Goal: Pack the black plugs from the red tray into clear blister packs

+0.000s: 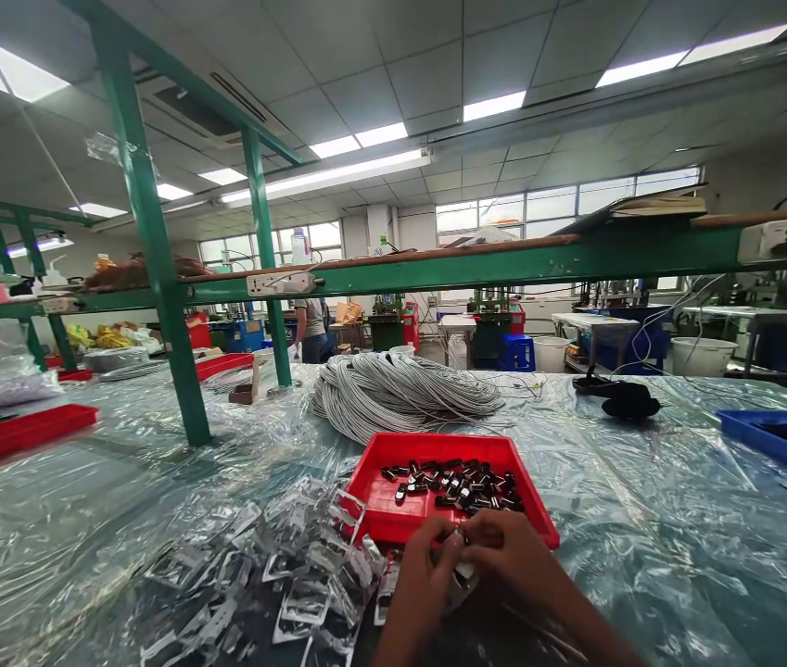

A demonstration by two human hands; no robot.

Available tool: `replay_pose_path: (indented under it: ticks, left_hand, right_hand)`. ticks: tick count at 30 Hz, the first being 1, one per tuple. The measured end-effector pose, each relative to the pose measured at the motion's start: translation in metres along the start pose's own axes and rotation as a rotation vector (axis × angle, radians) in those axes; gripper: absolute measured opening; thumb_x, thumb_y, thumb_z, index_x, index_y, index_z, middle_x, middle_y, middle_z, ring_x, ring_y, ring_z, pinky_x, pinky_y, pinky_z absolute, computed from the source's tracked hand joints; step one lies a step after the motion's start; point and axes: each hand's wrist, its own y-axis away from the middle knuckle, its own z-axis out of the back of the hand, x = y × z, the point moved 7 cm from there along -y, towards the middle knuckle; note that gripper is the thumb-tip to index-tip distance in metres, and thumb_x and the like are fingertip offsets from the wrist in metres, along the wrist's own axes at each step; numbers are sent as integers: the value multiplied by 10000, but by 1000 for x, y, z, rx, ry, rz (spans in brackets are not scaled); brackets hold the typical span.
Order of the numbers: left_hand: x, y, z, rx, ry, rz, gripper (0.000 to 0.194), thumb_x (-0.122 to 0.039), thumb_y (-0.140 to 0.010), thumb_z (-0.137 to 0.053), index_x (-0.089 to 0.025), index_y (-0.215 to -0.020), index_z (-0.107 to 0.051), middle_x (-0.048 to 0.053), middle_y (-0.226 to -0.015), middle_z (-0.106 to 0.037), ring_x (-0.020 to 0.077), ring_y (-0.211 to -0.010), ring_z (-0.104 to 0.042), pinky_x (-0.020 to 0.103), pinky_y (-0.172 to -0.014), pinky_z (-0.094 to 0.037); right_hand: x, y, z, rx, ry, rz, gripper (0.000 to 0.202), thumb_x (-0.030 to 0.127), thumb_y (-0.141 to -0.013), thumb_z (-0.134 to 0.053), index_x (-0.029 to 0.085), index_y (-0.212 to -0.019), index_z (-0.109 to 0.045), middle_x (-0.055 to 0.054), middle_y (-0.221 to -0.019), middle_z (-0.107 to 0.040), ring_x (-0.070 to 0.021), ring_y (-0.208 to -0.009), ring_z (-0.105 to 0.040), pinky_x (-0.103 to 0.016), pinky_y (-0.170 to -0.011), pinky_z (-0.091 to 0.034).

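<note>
Both hands meet at the near edge of the red tray [393,519]: the left hand [421,579] and the right hand [508,551] have their fingers curled together around a small clear piece [463,572], mostly hidden between them. Small dark parts [459,486] lie heaped inside the tray. Clear plastic shells [296,565] are piled just left of the hands on the plastic-covered table [678,556]. A coil of grey cable [399,389] lies beyond the tray.
</note>
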Motion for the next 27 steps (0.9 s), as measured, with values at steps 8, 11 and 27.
replay_pose_path:
  ticks: [8,11,27]
  left_hand:
    - [8,5,-1,38,-29,52,380,-555,-817,-592,-182,-849,-657,18,-825,-613,197,-809,-531,279,-755,-413]
    - [8,4,1,47,5,33,376,-547,-826,-586,-177,-824,-658,13,-784,-609,194,-787,-536,275,-739,-412]
    - [36,-13,5,-184,-4,99,388,-575,-783,-546,-199,-688,-530,-9,-639,-543,178,-659,-497,272,-639,-367]
  right_hand:
    - [-6,6,2,108,-94,-37,261,362,-716,-789,146,-835,-703,-80,-831,-748,-279,-827,-707,-343,-753,-536]
    - [-2,8,-1,81,-20,-8,240,353,-742,-747,149,-861,-707,-77,-850,-742,-268,-819,-700,-331,-736,-530]
    - [21,-8,17,-344,371,297,274,356,-939,-437,188,-910,-651,-70,-805,-716,-226,-721,-681,-324,-695,-502]
